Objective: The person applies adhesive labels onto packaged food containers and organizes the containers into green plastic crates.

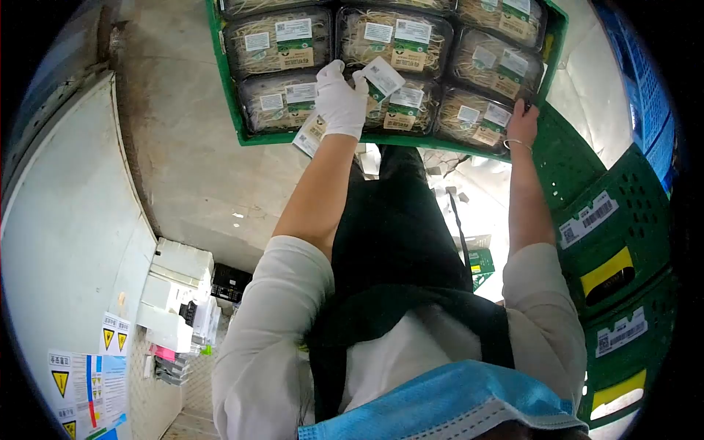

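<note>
A green crate [236,110] at the top holds rows of clear-lidded black trays with pale, stringy contents and labels. My left hand [339,99], in a white glove, is closed over the near middle of the crate, with a loose label card [383,77] at its fingertips and another card [311,134] showing below the palm. My bare right hand [522,123], with a bracelet at the wrist, is closed at the crate's near right corner, beside a packed tray [473,119]. What its fingers grip is partly hidden.
Green crates [609,220] with barcode labels are stacked at the right, and blue crates [645,88] stand behind them. A white panel [81,213] with warning signs is on the left. White boxes [183,262] lie at the lower left.
</note>
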Action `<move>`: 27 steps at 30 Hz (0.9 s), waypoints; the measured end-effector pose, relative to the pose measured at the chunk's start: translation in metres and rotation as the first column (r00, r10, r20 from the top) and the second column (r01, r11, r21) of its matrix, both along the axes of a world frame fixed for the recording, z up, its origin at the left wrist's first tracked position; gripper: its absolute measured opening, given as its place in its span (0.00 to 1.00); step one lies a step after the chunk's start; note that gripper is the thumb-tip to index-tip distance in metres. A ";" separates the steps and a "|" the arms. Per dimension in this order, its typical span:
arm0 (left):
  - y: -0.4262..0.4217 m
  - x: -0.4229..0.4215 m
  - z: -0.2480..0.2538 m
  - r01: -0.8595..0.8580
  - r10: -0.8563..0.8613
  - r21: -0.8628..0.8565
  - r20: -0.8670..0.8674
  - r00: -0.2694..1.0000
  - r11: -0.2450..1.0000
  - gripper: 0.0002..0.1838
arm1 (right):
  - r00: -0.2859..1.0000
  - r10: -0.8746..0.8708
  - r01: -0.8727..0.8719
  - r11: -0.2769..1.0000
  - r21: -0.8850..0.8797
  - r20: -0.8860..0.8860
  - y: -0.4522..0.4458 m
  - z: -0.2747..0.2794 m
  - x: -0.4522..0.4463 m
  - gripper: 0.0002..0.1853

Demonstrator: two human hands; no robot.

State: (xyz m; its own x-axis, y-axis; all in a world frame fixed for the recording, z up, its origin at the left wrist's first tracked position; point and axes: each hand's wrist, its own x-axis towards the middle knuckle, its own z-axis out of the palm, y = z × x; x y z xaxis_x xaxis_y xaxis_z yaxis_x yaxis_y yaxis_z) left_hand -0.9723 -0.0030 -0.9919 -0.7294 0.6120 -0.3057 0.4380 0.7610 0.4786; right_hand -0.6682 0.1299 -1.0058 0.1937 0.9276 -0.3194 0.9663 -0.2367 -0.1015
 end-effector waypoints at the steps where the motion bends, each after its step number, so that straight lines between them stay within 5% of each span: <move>1: 0.003 0.000 -0.001 -0.060 0.061 -0.025 0.030 0.998 0.998 0.18 | 1.000 0.000 0.000 1.000 0.008 -0.008 0.004 0.008 -0.003 0.28; 3: 0.006 -0.003 -0.005 -0.120 0.120 0.001 0.072 0.990 0.993 0.20 | 0.994 -0.093 0.094 0.995 0.031 -0.050 0.009 0.025 -0.010 0.24; 4: 0.009 -0.006 -0.009 -0.226 0.217 0.026 0.182 0.959 0.974 0.19 | 0.993 -0.034 0.051 0.986 0.160 -0.109 0.007 0.029 -0.014 0.21; 7: 0.012 -0.012 -0.002 -0.242 0.233 0.009 0.230 0.945 0.970 0.21 | 0.999 0.008 -0.001 0.990 0.142 -0.045 0.004 0.054 -0.027 0.20; 9: 0.021 -0.019 0.016 -0.055 0.110 -0.277 0.187 0.976 0.959 0.22 | 0.992 0.126 -0.126 0.956 0.266 0.016 -0.008 0.071 -0.037 0.18; 13: 0.028 -0.027 0.017 0.168 -0.123 -0.364 0.144 0.982 0.916 0.27 | 0.987 0.159 -0.133 0.912 0.389 -0.035 -0.041 0.145 -0.065 0.13; 15: 0.028 -0.025 0.018 0.195 -0.167 -0.297 0.117 0.979 0.935 0.25 | 0.970 0.093 0.007 0.913 0.408 -0.224 -0.060 0.184 -0.080 0.13; 17: 0.027 -0.017 0.031 0.253 -0.225 -0.196 0.155 0.962 0.947 0.23 | 0.971 0.156 -0.064 0.897 0.438 -0.179 -0.081 0.219 -0.093 0.13; 19: 0.019 -0.009 0.080 0.358 -0.363 0.058 0.166 0.917 0.932 0.20 | 0.949 0.057 0.044 0.950 0.309 -0.310 -0.107 0.271 -0.108 0.12; 20: 0.018 -0.010 0.109 0.429 -0.413 -0.072 0.162 0.896 0.901 0.20 | 0.936 0.093 0.034 0.936 0.349 -0.340 -0.119 0.299 -0.113 0.11; 21: 0.006 -0.017 0.143 0.485 -0.485 0.036 0.138 0.863 0.874 0.18 | 0.890 0.226 -0.042 0.906 0.421 -0.397 -0.129 0.324 -0.108 0.11; 22: -0.002 -0.026 0.175 0.279 -0.380 0.267 0.499 0.779 0.922 0.16 | 0.871 0.303 -0.081 0.866 0.494 -0.386 -0.139 0.356 -0.105 0.11; 23: -0.010 -0.036 0.208 -0.031 -0.276 0.347 0.793 0.544 0.937 0.15 | 0.820 0.393 -0.137 0.841 0.523 -0.416 -0.146 0.395 -0.097 0.11; 24: -0.016 -0.045 0.237 -0.489 -0.121 -0.019 0.960 -0.254 0.872 0.18 | 0.795 0.390 -0.080 0.827 0.557 -0.465 -0.155 0.437 -0.086 0.10; 25: -0.034 -0.064 0.244 -0.542 -0.252 0.174 0.965 -0.073 0.822 0.22 | 0.753 0.403 -0.032 0.811 0.584 -0.520 -0.163 0.476 -0.075 0.10; 26: -0.049 -0.051 0.302 -0.345 -0.342 0.538 0.802 0.489 0.769 0.15 | 0.770 0.309 0.067 0.830 0.553 -0.558 -0.174 0.517 -0.063 0.08; 27: -0.063 -0.054 0.340 -0.144 -0.313 0.580 0.612 0.726 0.802 0.06 | 0.772 0.220 0.156 0.844 0.513 -0.596 -0.185 0.553 -0.044 0.07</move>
